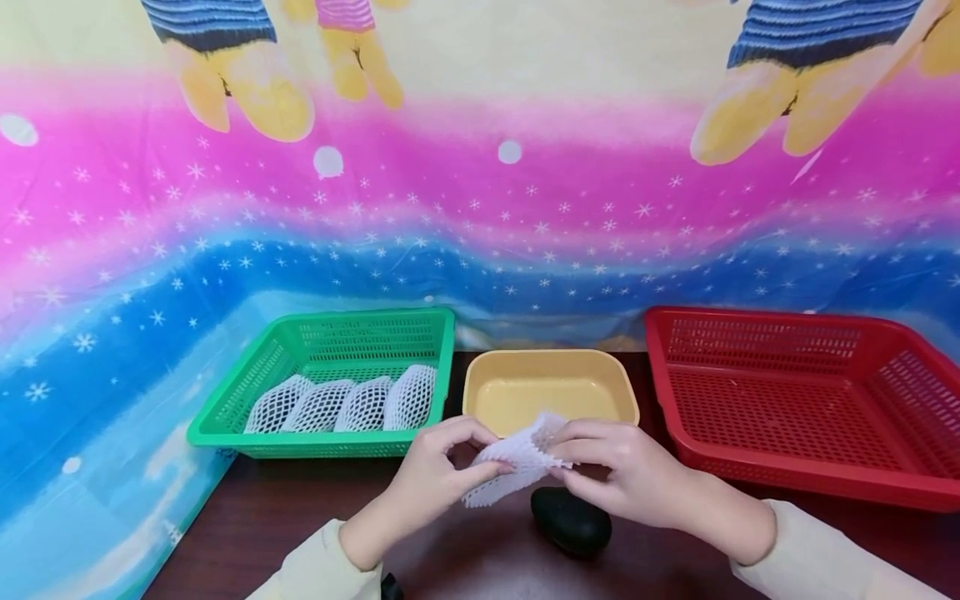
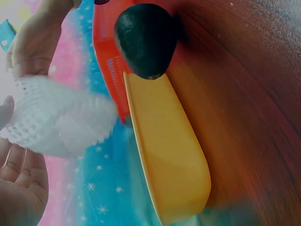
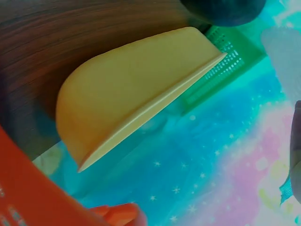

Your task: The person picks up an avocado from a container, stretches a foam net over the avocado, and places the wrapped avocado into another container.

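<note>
A white foam net sleeve (image 1: 517, 467) hangs between the two hands in front of the yellow tray. My left hand (image 1: 431, 471) pinches its left part between thumb and fingers. At the opposite end, my right hand (image 1: 633, 467) pinches the edge of the net. The sleeve (image 2: 61, 117) looks flattened in the left wrist view, where its near end is blurred. Just below the hands, a dark avocado (image 1: 572, 522) lies on the table; its blunt end faces the camera in the left wrist view (image 2: 146, 42).
A green basket (image 1: 213, 433) at the left holds several net-wrapped pieces (image 1: 318, 407). The yellow tray (image 1: 547, 396) stands in the middle, and a red basket (image 1: 765, 315) at the right. Behind them hangs a colourful printed cloth (image 1: 480, 208). The tabletop (image 1: 262, 525) is dark wood.
</note>
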Demonstrator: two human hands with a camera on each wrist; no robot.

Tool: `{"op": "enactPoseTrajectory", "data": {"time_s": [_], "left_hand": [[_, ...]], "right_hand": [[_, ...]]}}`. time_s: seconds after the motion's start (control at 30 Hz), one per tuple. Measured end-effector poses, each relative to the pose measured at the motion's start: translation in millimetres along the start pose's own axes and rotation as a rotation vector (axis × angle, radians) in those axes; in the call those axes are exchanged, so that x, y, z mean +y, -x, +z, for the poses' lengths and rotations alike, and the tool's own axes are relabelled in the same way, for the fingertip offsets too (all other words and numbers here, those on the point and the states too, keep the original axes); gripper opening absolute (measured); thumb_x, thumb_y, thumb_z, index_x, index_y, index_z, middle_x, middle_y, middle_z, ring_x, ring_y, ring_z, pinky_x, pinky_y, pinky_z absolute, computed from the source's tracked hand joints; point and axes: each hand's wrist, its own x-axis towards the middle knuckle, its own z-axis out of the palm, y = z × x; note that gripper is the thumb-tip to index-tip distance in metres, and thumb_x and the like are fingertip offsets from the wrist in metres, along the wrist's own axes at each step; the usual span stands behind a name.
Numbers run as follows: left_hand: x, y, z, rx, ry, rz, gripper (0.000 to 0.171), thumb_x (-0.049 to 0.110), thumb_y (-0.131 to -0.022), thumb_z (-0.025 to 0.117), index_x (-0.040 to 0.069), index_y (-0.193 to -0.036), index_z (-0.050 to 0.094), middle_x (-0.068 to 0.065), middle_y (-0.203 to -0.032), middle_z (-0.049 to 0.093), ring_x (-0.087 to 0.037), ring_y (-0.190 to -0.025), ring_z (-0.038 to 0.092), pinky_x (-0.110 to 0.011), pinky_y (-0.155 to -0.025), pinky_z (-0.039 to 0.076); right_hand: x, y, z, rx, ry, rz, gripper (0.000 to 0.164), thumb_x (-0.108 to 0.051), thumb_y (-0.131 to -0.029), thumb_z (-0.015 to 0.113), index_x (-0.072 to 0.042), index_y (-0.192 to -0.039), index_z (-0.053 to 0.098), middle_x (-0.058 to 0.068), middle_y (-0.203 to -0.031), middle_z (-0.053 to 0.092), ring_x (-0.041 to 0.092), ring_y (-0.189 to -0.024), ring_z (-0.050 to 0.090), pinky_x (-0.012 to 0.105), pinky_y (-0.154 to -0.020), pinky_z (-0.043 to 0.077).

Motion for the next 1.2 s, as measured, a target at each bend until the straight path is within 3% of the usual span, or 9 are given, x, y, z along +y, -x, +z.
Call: {"op": "enactPoseTrajectory", "data": {"time_s": [0.23,0.57,0.7,0.9,0.97,1.2], "left_hand": [[-2.4,2.3,-7.3,0.060,0.065,-0.032,0.018,0.009,-0.081,0.087,0.013,-0.087,0.070,0.002,-0.088,0.067,-0.015,-0.079,0.065,-0.032,-0.066,0.060],[-4.5,3.9,-12.3,0.054,0.075,-0.062,0.018,0.008,-0.082,0.087,0.012,-0.087,0.069,0.002,-0.089,0.066,-0.014,-0.077,0.067,-0.033,-0.064,0.060],[-6.9,3.7,-8.3,-0.028,0.023,-0.065,0.020,0.015,-0.083,0.087,0.014,-0.094,0.070,0.005,-0.093,0.065,-0.013,-0.082,0.065,-0.031,-0.070,0.059],[-8.0,5.9,-2.9,-0.238,0.008,-0.146,0.065,0.025,-0.079,0.092,0.020,-0.134,0.057,0.009,-0.122,0.064,-0.011,-0.109,0.062,-0.031,-0.092,0.053],[-8.0,6.9,-2.1,-0.279,0.028,-0.171,0.072,0.023,-0.078,0.092,0.021,-0.139,0.054,0.008,-0.125,0.064,-0.011,-0.110,0.063,-0.031,-0.092,0.054],[-11.1,8.8,-2.1,-0.289,-0.037,-0.148,0.050,0.022,-0.085,0.087,0.020,-0.130,0.065,0.007,-0.116,0.070,-0.008,-0.102,0.065,-0.032,-0.091,0.053]], "right_hand": [[6,6,-3,0.020,0.038,0.012,0.024,-0.027,-0.104,0.058,-0.015,-0.092,0.074,-0.005,-0.094,0.070,0.010,-0.084,0.066,0.021,-0.079,0.055],[9,17,-6,-0.013,0.069,0.041,0.023,-0.029,-0.104,0.059,-0.016,-0.093,0.075,-0.006,-0.094,0.071,0.008,-0.086,0.067,0.023,-0.085,0.055],[8,16,-3,-0.013,0.036,0.029,0.022,-0.028,-0.104,0.060,-0.015,-0.097,0.076,-0.005,-0.097,0.072,0.010,-0.087,0.068,0.023,-0.083,0.056],[0,14,4,-0.008,-0.036,0.006,0.019,-0.025,-0.104,0.062,-0.012,-0.101,0.075,0.000,-0.101,0.073,0.014,-0.090,0.070,0.023,-0.082,0.056],[-2,16,5,0.003,-0.042,0.013,0.020,-0.025,-0.104,0.062,-0.010,-0.102,0.076,0.001,-0.102,0.073,0.015,-0.091,0.070,0.023,-0.083,0.056],[-5,23,3,0.035,-0.043,0.053,0.023,-0.027,-0.103,0.064,-0.008,-0.105,0.077,0.004,-0.105,0.073,0.019,-0.094,0.071,0.022,-0.090,0.054]]}}
